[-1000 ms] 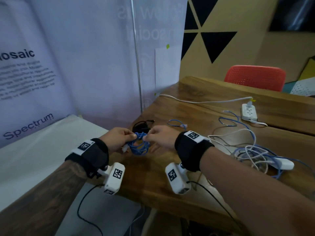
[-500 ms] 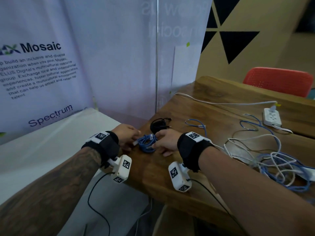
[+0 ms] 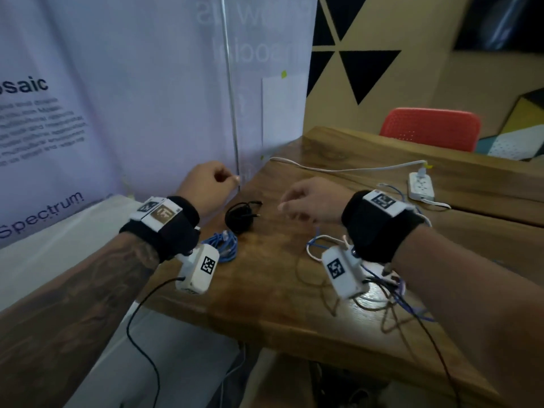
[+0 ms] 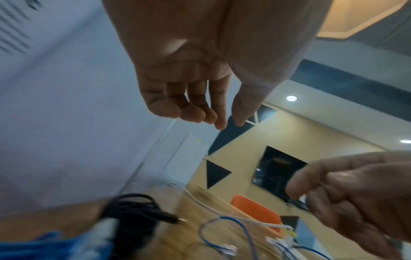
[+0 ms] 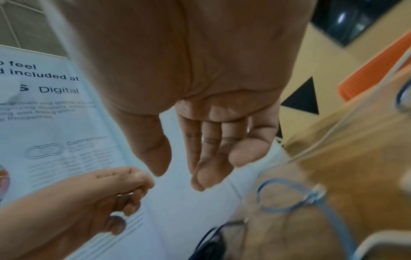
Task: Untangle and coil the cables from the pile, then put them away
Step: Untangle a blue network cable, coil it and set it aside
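A small blue coiled cable (image 3: 225,245) lies on the wooden table (image 3: 265,290) by its left edge, partly behind my left wrist camera. A black coiled cable (image 3: 240,216) sits just beyond it. My left hand (image 3: 217,179) hovers above the table's left corner, fingers loosely curled, holding nothing. My right hand (image 3: 297,198) hangs over the table to the right of the black coil, also empty. The left wrist view shows the relaxed left fingers (image 4: 200,112) above the black coil (image 4: 133,211). A tangled pile of blue and white cables (image 3: 385,287) lies under my right wrist.
A white power strip (image 3: 421,187) with a white cord lies at the back of the table. A loose blue cable end (image 4: 222,234) rests mid-table. A red chair (image 3: 429,128) stands behind. A white banner wall (image 3: 117,113) closes off the left side.
Both hands have let go of the blue coil, which now lies on the table by the left edge. The hands have lifted and moved apart.
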{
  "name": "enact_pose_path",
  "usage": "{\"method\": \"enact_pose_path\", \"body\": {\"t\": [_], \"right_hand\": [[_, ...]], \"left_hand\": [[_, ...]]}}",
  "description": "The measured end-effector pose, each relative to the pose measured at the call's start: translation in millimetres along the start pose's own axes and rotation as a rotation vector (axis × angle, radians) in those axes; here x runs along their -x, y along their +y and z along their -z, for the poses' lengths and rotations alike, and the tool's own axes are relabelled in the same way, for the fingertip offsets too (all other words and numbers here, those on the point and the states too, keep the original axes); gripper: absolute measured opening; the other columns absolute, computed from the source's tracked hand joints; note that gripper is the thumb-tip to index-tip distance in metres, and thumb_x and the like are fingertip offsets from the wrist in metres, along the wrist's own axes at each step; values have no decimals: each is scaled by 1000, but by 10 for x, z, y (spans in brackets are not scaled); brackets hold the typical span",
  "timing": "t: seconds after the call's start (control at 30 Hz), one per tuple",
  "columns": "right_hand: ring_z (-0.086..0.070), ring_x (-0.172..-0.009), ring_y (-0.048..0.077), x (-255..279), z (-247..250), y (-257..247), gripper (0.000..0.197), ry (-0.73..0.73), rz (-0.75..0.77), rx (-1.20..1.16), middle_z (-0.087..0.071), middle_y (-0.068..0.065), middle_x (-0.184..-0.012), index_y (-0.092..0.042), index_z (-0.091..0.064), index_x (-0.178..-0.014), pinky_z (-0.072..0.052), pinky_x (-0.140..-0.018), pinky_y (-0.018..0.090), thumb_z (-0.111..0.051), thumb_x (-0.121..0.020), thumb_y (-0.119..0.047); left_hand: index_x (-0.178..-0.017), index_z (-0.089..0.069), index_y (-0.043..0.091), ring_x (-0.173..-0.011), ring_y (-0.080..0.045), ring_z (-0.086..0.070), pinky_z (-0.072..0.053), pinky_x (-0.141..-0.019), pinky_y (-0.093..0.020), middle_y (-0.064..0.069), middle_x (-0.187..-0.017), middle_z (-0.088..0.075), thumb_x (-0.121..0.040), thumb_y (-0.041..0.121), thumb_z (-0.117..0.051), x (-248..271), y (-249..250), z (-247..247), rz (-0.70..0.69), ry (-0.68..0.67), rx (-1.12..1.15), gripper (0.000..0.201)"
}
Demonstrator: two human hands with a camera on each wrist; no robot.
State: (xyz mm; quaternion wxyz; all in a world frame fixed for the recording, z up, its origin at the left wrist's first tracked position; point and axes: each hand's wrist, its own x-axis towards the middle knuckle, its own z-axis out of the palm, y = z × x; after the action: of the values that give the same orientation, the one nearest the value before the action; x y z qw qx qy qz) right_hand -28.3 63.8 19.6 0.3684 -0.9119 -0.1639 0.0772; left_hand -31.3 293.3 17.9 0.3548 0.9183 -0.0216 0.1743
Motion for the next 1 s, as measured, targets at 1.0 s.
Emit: {"method": "enact_pose_path", "body": {"t": [1.0], "right_hand": [[-56,-51,17,959,1139,1180,18,381,-158,-275,-56,2,-62,-12,-63,-81,-51,-65,37,-63,-97,-21]], "left_hand": [[-102,-69,25,-91,-20,-64,-53,-85,-33,7,-91,-64,-84,21,-67,64,1012,-1780,-360,-652,-313,18]]}}
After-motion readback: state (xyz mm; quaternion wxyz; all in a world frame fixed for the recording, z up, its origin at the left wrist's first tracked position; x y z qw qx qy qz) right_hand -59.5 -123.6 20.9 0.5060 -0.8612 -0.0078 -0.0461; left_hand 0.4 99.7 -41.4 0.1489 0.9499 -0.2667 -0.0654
